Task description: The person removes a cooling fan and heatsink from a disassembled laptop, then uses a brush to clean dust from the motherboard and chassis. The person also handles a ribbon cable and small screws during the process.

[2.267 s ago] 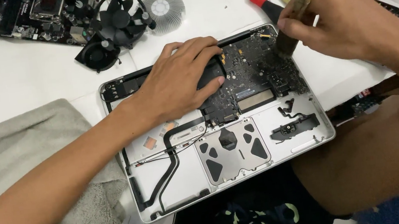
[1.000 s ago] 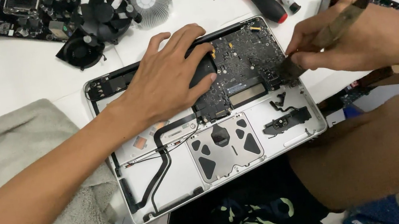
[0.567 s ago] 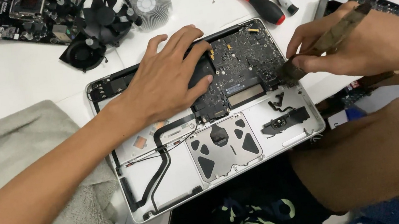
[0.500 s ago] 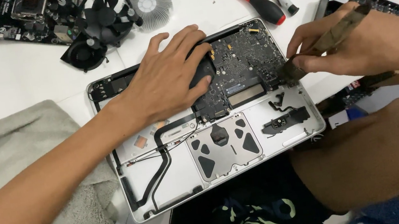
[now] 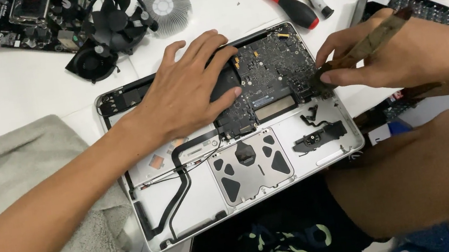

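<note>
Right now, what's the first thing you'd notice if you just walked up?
The opened laptop in the middle, with its dark circuit board showing. The left hand lies flat on it, while the right hand works a brush at the board's right edge. Behind, a black fan and a red-handled screwdriver lie on the white table.

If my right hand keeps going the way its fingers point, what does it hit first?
The right hand points leftward, holding a brush. Straight on, it would likely first meet the dark circuit board in the opened laptop, then the left hand; depth is unclear.

Opened laptop [image 5: 321, 156] at table edge, screwdrivers [image 5: 292, 4] behind, towel [image 5: 28, 169] left.
</note>
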